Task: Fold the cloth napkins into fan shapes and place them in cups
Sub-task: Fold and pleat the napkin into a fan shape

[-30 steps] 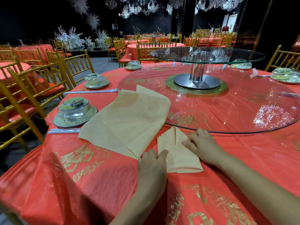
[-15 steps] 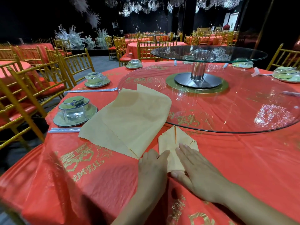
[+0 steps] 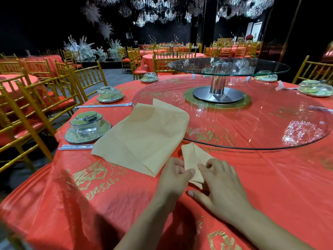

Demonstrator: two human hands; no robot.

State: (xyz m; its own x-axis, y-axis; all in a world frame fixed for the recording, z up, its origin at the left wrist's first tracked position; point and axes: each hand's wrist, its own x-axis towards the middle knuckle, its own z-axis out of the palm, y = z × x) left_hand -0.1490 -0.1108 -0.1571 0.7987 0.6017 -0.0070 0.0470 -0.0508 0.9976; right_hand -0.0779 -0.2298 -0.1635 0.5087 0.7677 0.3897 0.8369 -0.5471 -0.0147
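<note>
A small folded beige napkin (image 3: 193, 157) lies on the red tablecloth (image 3: 108, 204) close to me, narrowed to a pointed strip. My left hand (image 3: 173, 175) pinches its left edge with thumb and fingers. My right hand (image 3: 219, 184) presses on its right side and covers its lower part. A stack of larger beige napkins (image 3: 144, 136) lies just to the left, partly over the glass turntable's rim. A glass cup sits upside down on a saucer (image 3: 87, 126) at the left place setting.
A large glass turntable (image 3: 252, 123) fills the table's middle, with a raised glass tier (image 3: 228, 66) on a metal post. More cup-and-saucer settings (image 3: 110, 95) and wrapped chopsticks (image 3: 75, 147) ring the edge. Gold chairs (image 3: 27, 105) stand to the left.
My right hand folded the napkin's right side inward, so the napkin is narrower. My left hand went from lying flat beside it to pinching its left edge.
</note>
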